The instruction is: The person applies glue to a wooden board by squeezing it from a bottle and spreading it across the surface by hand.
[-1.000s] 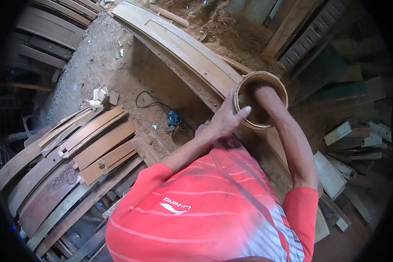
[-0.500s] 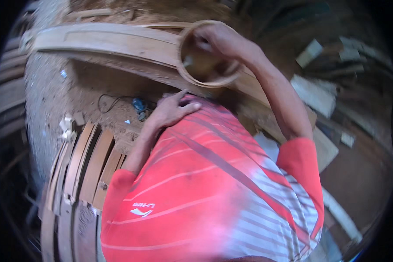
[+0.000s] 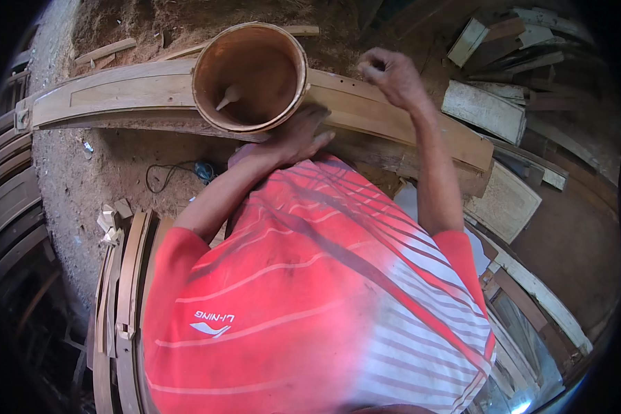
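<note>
A round bucket [image 3: 199, 83] with a brown inside stands over the curved wooden panel [image 3: 131, 90] in front of me. A small pale piece [image 3: 232, 94], narrow at one end, lies inside it. Close against the bucket's near right side is my left hand [image 3: 298, 140], its thumb and fingers apart; whether it presses on the bucket I cannot tell. My right hand [image 3: 399, 81] is raised above the panel's right part, away from the bucket. Its fingers are curled together, and anything between them is too small to make out.
A blue power tool [image 3: 204, 171] with a dark cord lies on the dusty ground at left. Curved wooden pieces [image 3: 127, 276] are stacked at lower left. White boards [image 3: 483, 110] and offcuts lie at right. A wood strip [image 3: 105, 51] lies beyond the panel.
My right hand has come out of the bucket and moved right. The bucket now appears further left. My left hand has gone from my shirt front to the bucket's side.
</note>
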Motion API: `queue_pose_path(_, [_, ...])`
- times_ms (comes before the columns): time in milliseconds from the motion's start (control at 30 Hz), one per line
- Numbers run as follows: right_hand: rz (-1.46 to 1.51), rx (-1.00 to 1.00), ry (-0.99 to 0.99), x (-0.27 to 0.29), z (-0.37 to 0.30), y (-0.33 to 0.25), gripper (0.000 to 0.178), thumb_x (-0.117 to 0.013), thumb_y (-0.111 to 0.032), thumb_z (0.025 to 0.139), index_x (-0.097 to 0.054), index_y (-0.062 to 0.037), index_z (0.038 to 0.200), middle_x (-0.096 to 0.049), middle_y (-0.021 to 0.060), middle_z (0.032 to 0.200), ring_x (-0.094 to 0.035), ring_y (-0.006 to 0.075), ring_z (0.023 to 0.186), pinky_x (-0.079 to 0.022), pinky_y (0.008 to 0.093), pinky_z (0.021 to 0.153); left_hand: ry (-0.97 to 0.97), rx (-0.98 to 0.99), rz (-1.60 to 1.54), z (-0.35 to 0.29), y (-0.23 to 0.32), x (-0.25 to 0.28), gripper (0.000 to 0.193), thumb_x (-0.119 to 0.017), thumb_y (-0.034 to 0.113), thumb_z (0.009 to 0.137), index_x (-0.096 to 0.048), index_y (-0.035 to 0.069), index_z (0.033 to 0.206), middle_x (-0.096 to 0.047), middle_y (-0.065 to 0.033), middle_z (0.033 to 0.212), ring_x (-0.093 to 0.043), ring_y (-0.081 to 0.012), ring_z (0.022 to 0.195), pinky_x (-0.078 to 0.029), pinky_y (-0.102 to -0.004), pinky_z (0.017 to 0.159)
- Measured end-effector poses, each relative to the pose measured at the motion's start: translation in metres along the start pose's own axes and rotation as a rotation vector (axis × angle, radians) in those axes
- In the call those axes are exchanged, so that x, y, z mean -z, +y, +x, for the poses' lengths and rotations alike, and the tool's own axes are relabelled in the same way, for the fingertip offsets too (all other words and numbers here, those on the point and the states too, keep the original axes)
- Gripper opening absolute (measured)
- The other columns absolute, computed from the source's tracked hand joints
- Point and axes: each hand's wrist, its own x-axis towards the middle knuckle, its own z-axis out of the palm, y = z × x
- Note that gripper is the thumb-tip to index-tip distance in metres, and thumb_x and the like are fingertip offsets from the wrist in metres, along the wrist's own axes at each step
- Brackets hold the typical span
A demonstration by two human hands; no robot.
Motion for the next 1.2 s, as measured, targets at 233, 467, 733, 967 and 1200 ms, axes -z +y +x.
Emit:
queue_pose_path(233, [-0.119, -0.076, 0.030, -0.059, -0.010, 0.046, 0.020, -0.070, -0.020, 0.093, -0.073, -0.0028, 0.102, -0.072, 0.0256, 0.098, -0.071, 0.0428, 0.096, -0.054, 0.0498, 0.082, 0.225, -0.038, 0.460, 0.066, -0.017, -0.042, 0.085, -0.073, 0.038, 0.091, -0.041, -0.006, 0.156, -0.033, -0.0275, 0.167, -0.028, -0.0459, 0.156, -0.025, -0.0558, 0.127])
queue_pose_path(467, [-0.135, 0.009, 0.026, -0.077, -0.001, 0.063, 0.015, -0.066, -0.013, 0.093, -0.070, -0.0001, 0.099, -0.070, 0.0285, 0.099, -0.068, 0.0482, 0.097, -0.052, 0.0547, 0.083, 0.200, 0.019, 0.562, 0.071, -0.024, -0.048, 0.098, -0.076, 0.052, 0.085, -0.042, -0.006, 0.156, -0.033, -0.0223, 0.169, -0.032, -0.0406, 0.154, -0.028, -0.0529, 0.124])
queue_pose_path(733, [-0.244, 0.040, 0.009, -0.082, 0.001, 0.060, 0.014, -0.067, -0.010, 0.092, -0.069, 0.0018, 0.099, -0.070, 0.0300, 0.098, -0.068, 0.0491, 0.098, -0.052, 0.0555, 0.082, 0.139, 0.022, 0.574, 0.065, -0.022, -0.042, 0.106, -0.076, 0.056, 0.083, -0.036, -0.005, 0.160, -0.030, -0.0221, 0.171, -0.029, -0.0400, 0.156, -0.028, -0.0526, 0.124])
queue_pose_path(967, [-0.214, 0.049, 0.035, -0.084, 0.000, 0.060, 0.013, -0.070, -0.010, 0.091, -0.068, 0.0018, 0.097, -0.069, 0.0289, 0.096, -0.068, 0.0485, 0.097, -0.053, 0.0544, 0.081, 0.117, -0.029, 0.580, 0.061, -0.021, -0.034, 0.113, -0.084, 0.053, 0.076, -0.036, -0.005, 0.160, -0.029, -0.0231, 0.170, -0.026, -0.0404, 0.158, -0.026, -0.0527, 0.125])
queue_pose_path(1200, [-0.220, 0.000, 0.050, -0.087, -0.004, 0.056, 0.013, -0.070, -0.010, 0.091, -0.069, 0.0010, 0.097, -0.070, 0.0285, 0.096, -0.068, 0.0482, 0.097, -0.053, 0.0552, 0.081, 0.125, -0.024, 0.587, 0.059, -0.015, -0.032, 0.115, -0.086, 0.053, 0.073, -0.037, -0.006, 0.159, -0.032, -0.0235, 0.169, -0.027, -0.0402, 0.157, -0.026, -0.0518, 0.126])
